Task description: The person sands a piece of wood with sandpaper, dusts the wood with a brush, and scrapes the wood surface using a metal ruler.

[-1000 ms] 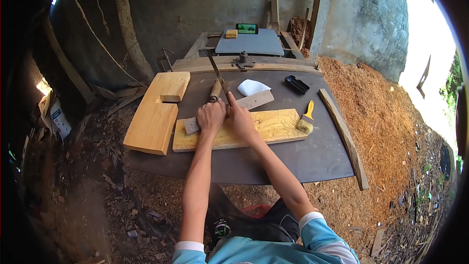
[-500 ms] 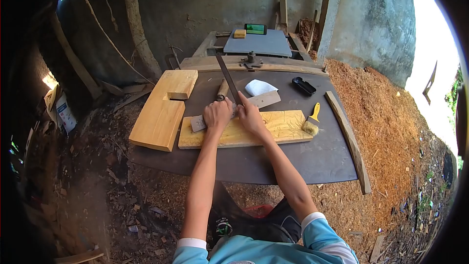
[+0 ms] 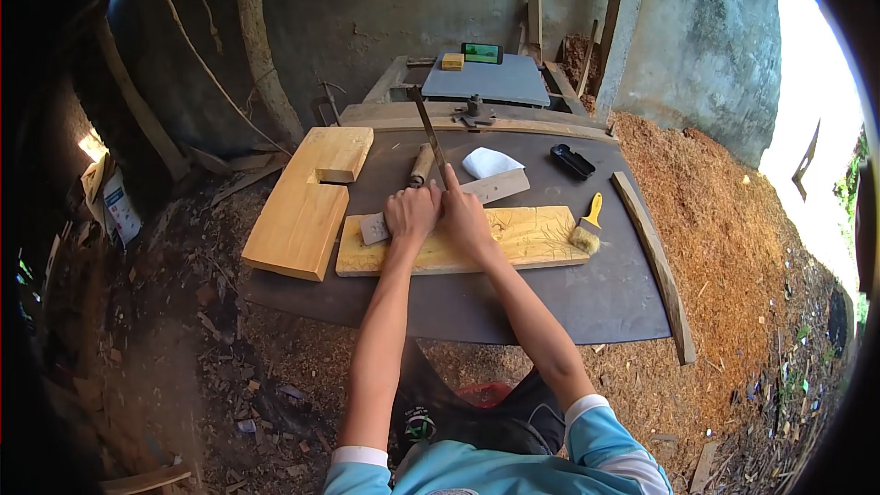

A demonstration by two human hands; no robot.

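Note:
My right hand (image 3: pixel 468 223) is closed around a long, dark, flat metal bar like a file (image 3: pixel 429 126), its forefinger stretched along it. The bar points away from me and up to the left. Close beside it, my left hand (image 3: pixel 412 212) is a fist at the dark collar of a wooden-handled tool (image 3: pixel 423 165); the tool's working end is hidden. Beneath both hands a flat greyish strip (image 3: pixel 498 187) runs slantwise, its middle covered. It crosses a yellow wooden board (image 3: pixel 536 231) with dark lines drawn or cut on its top.
Left on the dark table (image 3: pixel 587 302) lies a thick notched wooden block (image 3: pixel 298 211). A brush (image 3: pixel 588 227) rests on the board's right end. Behind are a white cloth (image 3: pixel 491 162), a black tray (image 3: pixel 572 161) and a metal clamp-like fitting (image 3: pixel 473 110). A wooden strip (image 3: pixel 653 266) edges the right.
The dark bar has slid away from me and stands a little steeper. My right hand has drawn closer to the left one, which stays nearly in place.

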